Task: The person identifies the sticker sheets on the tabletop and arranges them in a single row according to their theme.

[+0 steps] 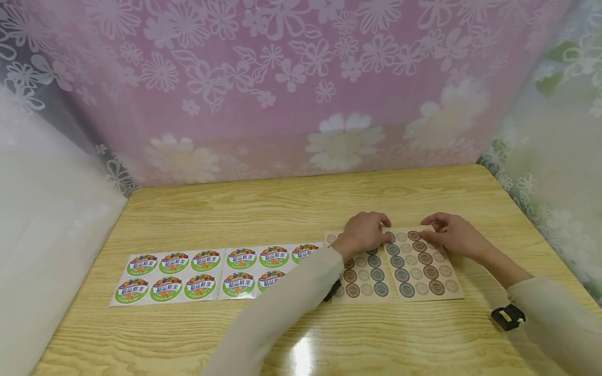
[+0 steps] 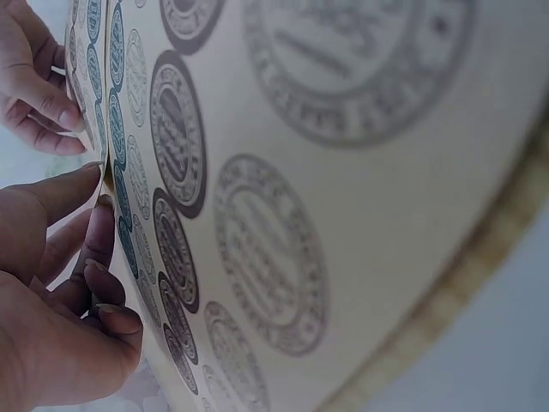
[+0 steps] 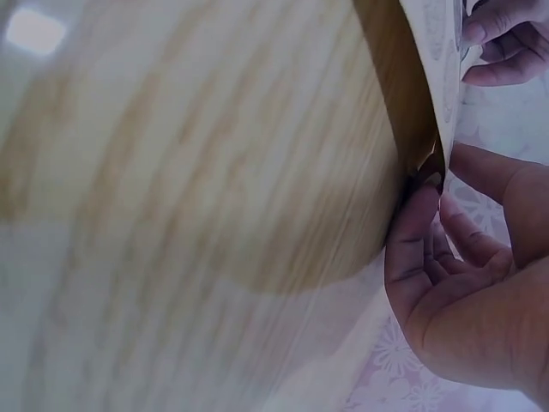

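Note:
On the wooden table lies a tan sheet of round stickers (image 1: 423,263), with circles in grey-blue, brown and pale outline. My left hand (image 1: 363,233) pinches its upper left corner between thumb and fingers. At the upper right corner, my right hand (image 1: 453,236) pinches the same sheet, and the right wrist view shows that edge raised off the table. A second tan sticker sheet (image 1: 363,282) lies directly to the left, partly beneath my left forearm. The left wrist view shows its printed circles close up, beside my left hand (image 2: 64,292).
Two white sheets of fruit-label stickers, one at the far left (image 1: 171,272) and one next to it (image 1: 240,270), continue the row; my left sleeve (image 1: 282,308) covers part of the second. The table (image 1: 235,209) meets a floral curtain (image 1: 282,104) behind.

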`<state>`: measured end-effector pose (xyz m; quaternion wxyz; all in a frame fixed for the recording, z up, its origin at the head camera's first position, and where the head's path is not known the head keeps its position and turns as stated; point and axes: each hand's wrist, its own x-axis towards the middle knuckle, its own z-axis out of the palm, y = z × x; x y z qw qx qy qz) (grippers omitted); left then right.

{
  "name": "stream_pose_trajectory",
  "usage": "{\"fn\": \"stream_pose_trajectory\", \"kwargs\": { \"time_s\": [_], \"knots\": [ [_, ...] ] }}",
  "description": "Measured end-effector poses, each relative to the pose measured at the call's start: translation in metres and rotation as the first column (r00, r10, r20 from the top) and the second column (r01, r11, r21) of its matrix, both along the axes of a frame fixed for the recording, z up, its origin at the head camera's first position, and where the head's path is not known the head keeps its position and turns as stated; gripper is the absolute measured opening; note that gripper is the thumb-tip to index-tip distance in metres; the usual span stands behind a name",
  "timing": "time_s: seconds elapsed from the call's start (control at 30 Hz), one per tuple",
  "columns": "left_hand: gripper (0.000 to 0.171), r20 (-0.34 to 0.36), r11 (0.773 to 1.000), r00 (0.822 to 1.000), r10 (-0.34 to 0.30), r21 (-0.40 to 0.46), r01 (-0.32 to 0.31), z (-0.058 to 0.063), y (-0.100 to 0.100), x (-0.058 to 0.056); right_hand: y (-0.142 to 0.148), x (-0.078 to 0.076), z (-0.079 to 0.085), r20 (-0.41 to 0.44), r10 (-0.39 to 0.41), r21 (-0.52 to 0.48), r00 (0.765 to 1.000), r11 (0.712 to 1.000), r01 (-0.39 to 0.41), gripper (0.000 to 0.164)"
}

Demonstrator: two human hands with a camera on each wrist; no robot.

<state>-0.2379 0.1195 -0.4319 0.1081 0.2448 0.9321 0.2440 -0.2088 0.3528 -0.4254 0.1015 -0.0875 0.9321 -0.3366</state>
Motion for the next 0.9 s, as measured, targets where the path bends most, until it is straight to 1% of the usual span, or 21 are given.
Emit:
{"fn": "stream_pose_trajectory", "kwargs": {
  "time_s": [0.17,0.3,0.53,0.7,0.8,0.9],
  "knots": [
    [0.034,-0.018,1.0,1.0,-0.006,-0.002,0.006,0.0015,-0.0014,0.0,-0.0017,0.0024,0.0005,-0.057,0.008,0.042,0.998,0.999,-0.006,0.043],
    [0.034,-0.031,1.0,0.999,-0.007,-0.003,0.007,0.001,-0.0023,-0.0006,-0.0022,0.004,-0.0001,-0.059,0.003,0.052,0.998,0.999,0.0,0.044],
    [0.033,-0.09,0.998,0.995,-0.03,-0.056,0.025,0.0023,-0.0028,-0.0002,-0.0061,0.0054,0.0014,-0.063,-0.001,0.04,0.998,0.999,0.004,0.044],
    [0.032,-0.118,0.996,0.992,-0.04,-0.08,0.03,0.0025,-0.0032,-0.0002,-0.009,0.0078,0.0017,-0.07,-0.006,0.045,0.998,0.999,0.009,0.043],
    [0.032,-0.13,0.995,0.99,-0.046,-0.09,0.034,0.0018,-0.0029,-0.0004,-0.0093,0.0088,0.0007,-0.082,-0.013,0.063,0.997,0.998,0.018,0.042],
    [0.032,-0.165,0.991,0.984,-0.062,-0.128,0.041,0.0017,-0.0024,0.0004,-0.0096,0.0091,0.0,-0.103,-0.011,0.1,0.995,0.995,0.022,0.042]
  ]
}}
